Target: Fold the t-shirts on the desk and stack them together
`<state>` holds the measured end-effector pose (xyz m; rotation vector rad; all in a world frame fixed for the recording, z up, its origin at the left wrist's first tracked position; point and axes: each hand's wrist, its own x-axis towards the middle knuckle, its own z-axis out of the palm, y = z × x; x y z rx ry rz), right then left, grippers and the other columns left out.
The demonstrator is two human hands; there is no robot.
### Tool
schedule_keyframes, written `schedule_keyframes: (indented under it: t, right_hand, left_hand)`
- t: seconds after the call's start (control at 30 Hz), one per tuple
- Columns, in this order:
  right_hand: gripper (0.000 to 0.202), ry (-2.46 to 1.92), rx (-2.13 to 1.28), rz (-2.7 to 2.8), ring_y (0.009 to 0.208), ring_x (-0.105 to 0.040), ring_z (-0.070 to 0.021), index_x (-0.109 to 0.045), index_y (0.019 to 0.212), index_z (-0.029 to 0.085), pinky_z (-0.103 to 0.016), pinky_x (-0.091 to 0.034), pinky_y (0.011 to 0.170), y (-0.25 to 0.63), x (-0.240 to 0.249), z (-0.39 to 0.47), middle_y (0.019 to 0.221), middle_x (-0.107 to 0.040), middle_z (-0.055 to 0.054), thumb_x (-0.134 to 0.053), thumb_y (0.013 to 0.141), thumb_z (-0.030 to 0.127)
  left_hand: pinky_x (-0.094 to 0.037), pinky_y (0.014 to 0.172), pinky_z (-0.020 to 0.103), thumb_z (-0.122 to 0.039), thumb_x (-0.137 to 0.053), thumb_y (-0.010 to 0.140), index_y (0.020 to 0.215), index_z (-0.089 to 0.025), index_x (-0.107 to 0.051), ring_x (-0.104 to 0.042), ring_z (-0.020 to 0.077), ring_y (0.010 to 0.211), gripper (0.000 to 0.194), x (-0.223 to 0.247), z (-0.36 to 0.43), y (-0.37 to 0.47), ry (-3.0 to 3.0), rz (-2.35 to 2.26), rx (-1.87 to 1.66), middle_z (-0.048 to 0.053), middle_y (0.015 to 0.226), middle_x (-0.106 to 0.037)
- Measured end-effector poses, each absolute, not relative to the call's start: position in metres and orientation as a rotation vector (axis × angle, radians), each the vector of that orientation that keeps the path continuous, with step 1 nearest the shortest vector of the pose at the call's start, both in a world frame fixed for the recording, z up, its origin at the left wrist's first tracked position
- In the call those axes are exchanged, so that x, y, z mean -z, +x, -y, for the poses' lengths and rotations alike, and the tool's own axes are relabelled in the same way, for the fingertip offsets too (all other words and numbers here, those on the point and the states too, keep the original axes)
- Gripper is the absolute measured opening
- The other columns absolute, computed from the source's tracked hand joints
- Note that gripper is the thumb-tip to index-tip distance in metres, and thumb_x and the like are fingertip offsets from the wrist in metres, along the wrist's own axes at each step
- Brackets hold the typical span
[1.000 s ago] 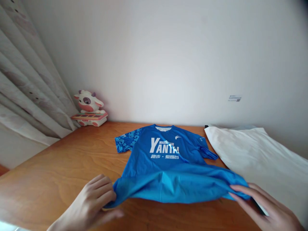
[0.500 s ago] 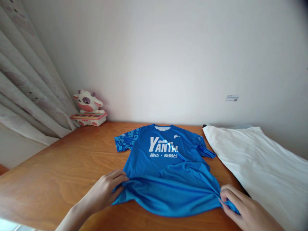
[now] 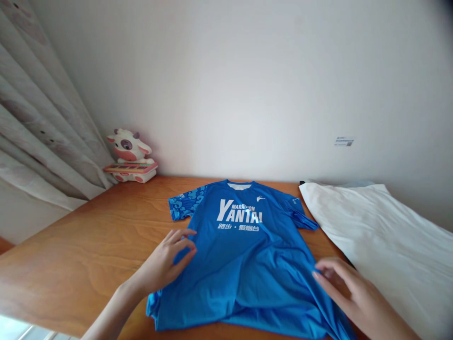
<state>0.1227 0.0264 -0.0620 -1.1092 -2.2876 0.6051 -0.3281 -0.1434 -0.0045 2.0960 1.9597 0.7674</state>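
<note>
A blue short-sleeved T-shirt (image 3: 212,264) with white "Marathon Yantai" lettering lies front up on the wooden table, collar at the far end. Soft creases run across its lower half, and the near left corner of the hem is bunched. My left hand (image 3: 171,259) is over the shirt's left side, fingers apart and holding nothing. At the right side edge is my right hand (image 3: 348,288), its fingers curved and thumb a little apart, close to the fabric. Whether its fingertips touch the cloth is hard to see.
White cloth (image 3: 382,236) lies along the right side of the table (image 3: 88,241). A toy cow with a keyboard (image 3: 130,156) stands at the back left, near a pale curtain (image 3: 42,108). Behind the table is a white wall with a small label (image 3: 344,141).
The gathered lower part of the shirt now lies spread toward me. My left hand has let go of it and moved up; my right hand has loosened and risen slightly.
</note>
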Motion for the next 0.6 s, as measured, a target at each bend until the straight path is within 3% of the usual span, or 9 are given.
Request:
schedule_keyframes:
  t: [0.1,0.23,0.4,0.6]
  right_hand:
    - [0.035,-1.210,-0.411,2.170,0.096,-0.072,-0.0271,-0.063,0.109,0.025,-0.039,-0.058,0.088,0.096,0.065,-0.079,0.112,-0.073,-0.011,-0.051,0.094,0.054]
    - [0.047,-1.467,-0.111,2.208,0.110,-0.068,-0.0350,-0.061,0.129,0.014,-0.046,-0.054,0.092,0.076,0.080,-0.141,0.123,-0.066,-0.021,-0.048,0.093,0.042]
    - [0.030,-1.637,-0.155,2.207,0.093,-0.072,-0.0308,-0.071,0.104,0.017,-0.040,-0.054,0.081,0.072,0.091,-0.175,0.107,-0.071,-0.017,-0.049,0.091,0.034]
    - [0.030,-1.625,-0.204,2.138,0.095,-0.072,-0.0260,-0.068,0.095,0.021,-0.034,-0.053,0.084,0.082,0.084,-0.185,0.107,-0.074,-0.011,-0.054,0.086,0.047]
  left_hand:
    - [-0.040,0.118,0.050,-0.043,-0.049,0.103,0.126,-0.024,-0.068,-0.049,0.0321,0.141,0.036,0.026,0.097,-0.339,2.102,-2.126,-0.747,0.011,0.154,-0.053]
    - [-0.035,0.121,0.057,-0.052,-0.046,0.102,0.146,-0.019,-0.056,-0.040,0.0349,0.149,0.056,0.058,0.067,-0.357,2.053,-2.341,-0.547,0.014,0.162,-0.044]
    - [-0.025,0.124,0.062,-0.071,-0.045,0.096,0.151,-0.024,-0.053,-0.036,0.0381,0.151,0.073,0.074,0.078,-0.374,2.018,-2.450,-0.368,0.012,0.163,-0.042]
    - [-0.031,0.121,0.059,-0.082,-0.054,0.083,0.151,-0.028,-0.052,-0.041,0.0401,0.147,0.088,0.069,0.087,-0.389,1.965,-2.544,-0.334,0.012,0.160,-0.046]
